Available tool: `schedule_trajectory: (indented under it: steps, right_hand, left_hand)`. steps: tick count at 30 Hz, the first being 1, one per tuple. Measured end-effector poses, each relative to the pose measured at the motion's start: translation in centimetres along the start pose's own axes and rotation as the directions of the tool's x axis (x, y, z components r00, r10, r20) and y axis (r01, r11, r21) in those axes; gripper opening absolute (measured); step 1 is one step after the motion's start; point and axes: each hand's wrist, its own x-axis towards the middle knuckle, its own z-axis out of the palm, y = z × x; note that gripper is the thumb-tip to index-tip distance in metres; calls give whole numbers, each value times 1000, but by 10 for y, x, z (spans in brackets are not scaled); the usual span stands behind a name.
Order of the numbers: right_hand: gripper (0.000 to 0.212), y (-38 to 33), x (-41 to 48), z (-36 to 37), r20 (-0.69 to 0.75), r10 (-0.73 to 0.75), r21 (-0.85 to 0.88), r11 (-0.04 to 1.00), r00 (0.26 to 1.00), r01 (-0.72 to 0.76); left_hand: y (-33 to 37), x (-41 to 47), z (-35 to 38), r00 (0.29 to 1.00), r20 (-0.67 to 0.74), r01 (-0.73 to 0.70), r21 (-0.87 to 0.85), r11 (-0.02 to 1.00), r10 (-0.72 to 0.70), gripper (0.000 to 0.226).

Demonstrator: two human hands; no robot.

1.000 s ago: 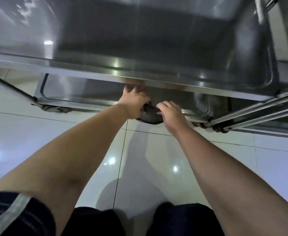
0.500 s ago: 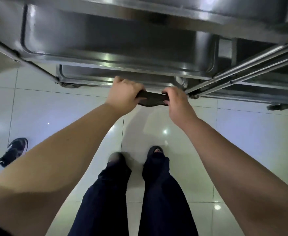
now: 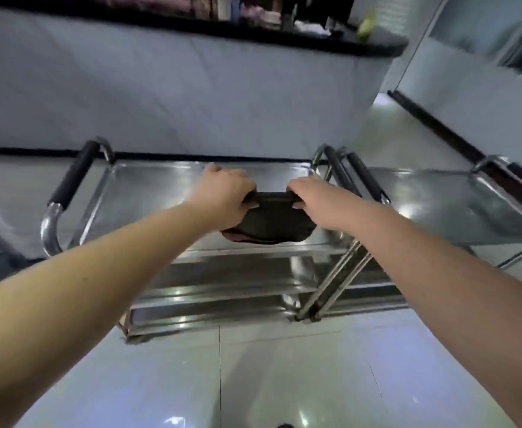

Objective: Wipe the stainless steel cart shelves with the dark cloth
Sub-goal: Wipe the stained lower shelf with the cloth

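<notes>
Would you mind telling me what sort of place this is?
Likely a commercial kitchen or service area: a stainless steel cart with a second cart beside it, glossy floor tiles, and a dark-topped counter.

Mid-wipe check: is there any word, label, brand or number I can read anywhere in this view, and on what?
No text can be read in this view.
Three-shelf stainless steel cart: no label, brand or number shows on it.
Folded dark cloth: no print or tag shows.
Cluttered items on the black countertop: too blurred to read any marking.
</notes>
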Motion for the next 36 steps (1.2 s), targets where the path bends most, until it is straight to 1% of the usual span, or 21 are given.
schedule_trajectory:
  steps: [2, 5, 8, 12, 14, 15, 17, 20, 22, 25, 28, 32, 36]
  right_hand:
    - [8, -5, -2, -57, -66, 2, -71, 997, 998, -6]
    - [2, -12, -9, -130, -149, 13, -104, 994, 989, -29]
    - [10, -14, -20, -187, -249, 54, -118, 989, 967, -86]
    - [9, -12, -44, -244, -406, 71, -175, 973, 911, -153]
    - [8, -6, -58, -262, -472, 94, -162, 968, 877, -191]
    - [12, -1, -65, -268, -507, 107, -147, 967, 855, -208]
    - [18, 10, -79, -278, -582, 138, -122, 959, 801, -254]
    - [12, 35, -101, -287, -670, 194, -119, 925, 717, -362]
    - [14, 53, -119, -292, -707, 198, -150, 896, 679, -418]
    - [18, 85, -151, -301, -733, 196, -183, 865, 651, -467]
    - [17, 122, -189, -308, -732, 232, -200, 826, 641, -527]
    - [15, 184, -252, -310, -731, 283, -201, 780, 621, -592]
    - [15, 252, -328, -312, -728, 331, -225, 713, 601, -665]
  left_hand:
    - [-3, 19, -47, 997, -80, -15, 33, 999, 18, 25]
    - [-3, 45, -115, 985, -173, -16, 14, 1000, 18, 22]
    - [6, 64, -178, 968, -252, -25, -23, 999, 18, 24]
    - [26, 86, -240, 931, -356, -46, 91, 995, 76, 26]
    - [38, 99, -259, 909, -405, -55, 123, 991, 100, 23]
    - [46, 107, -266, 895, -430, -65, 131, 989, 116, 21]
    - [62, 123, -274, 857, -491, -98, 146, 985, 158, 19]
    - [94, 150, -280, 801, -567, -138, 140, 980, 194, 19]
    - [118, 168, -280, 783, -587, -164, 124, 979, 205, 20]
    - [159, 195, -277, 763, -599, -207, 128, 970, 242, 21]
    - [211, 219, -268, 744, -607, -249, 135, 959, 279, 22]
    - [296, 254, -252, 739, -585, -293, 169, 941, 335, 24]
    - [394, 292, -238, 695, -574, -357, 249, 901, 434, 26]
